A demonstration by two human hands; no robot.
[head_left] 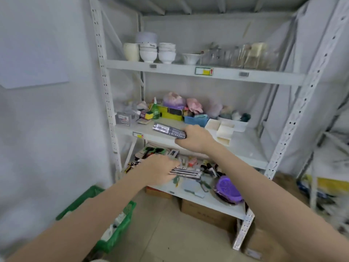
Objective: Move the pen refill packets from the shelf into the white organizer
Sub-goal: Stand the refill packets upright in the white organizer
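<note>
My right hand grips a long dark pen refill packet with white print, held level just above the middle shelf. To its right on that shelf stands the white organizer, a stepped tray with open compartments. My left hand reaches into the lower shelf and closes on several more dark refill packets, which stick out to the right of my fingers. Other packets lie under my left hand, mostly hidden.
The white metal rack holds bowls and glass jars on top. A blue basket, a green bottle and boxes sit behind the organizer. A purple lid and tools crowd the lower shelf. A green crate and cardboard boxes stand on the floor.
</note>
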